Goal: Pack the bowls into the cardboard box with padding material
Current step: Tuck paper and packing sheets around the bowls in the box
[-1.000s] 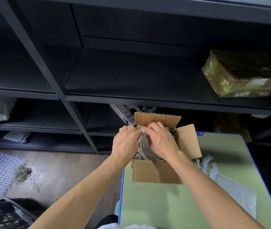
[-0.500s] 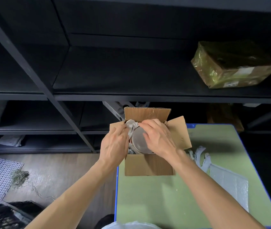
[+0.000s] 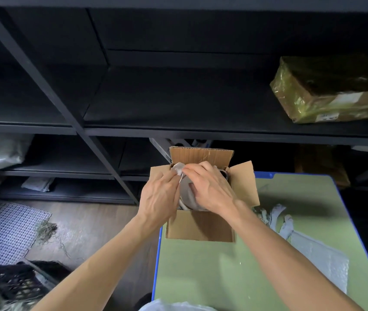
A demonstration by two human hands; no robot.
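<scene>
An open cardboard box (image 3: 199,227) stands on the far left corner of the green table (image 3: 214,272), its flaps spread out. Inside it lies a grey bowl (image 3: 186,195), mostly covered by my hands. A strip of pale padding material (image 3: 177,169) sticks up at the box's far left corner. My left hand (image 3: 159,197) is at the box's left side and pinches that padding. My right hand (image 3: 210,189) lies over the bowl, fingers curled at the same padding strip. How many bowls the box holds is hidden.
Loose pale padding strips (image 3: 275,217) and a bubble-wrap sheet (image 3: 322,263) lie on the table right of the box. Dark shelving (image 3: 156,97) rises close behind, holding a taped parcel (image 3: 331,90) at right. A white mesh mat (image 3: 5,230) and black crate (image 3: 14,283) sit on the floor left.
Both hands stay in the box and have shifted slightly, working the padding strip at the far left corner over the bowl. The camera view has drifted a little.
</scene>
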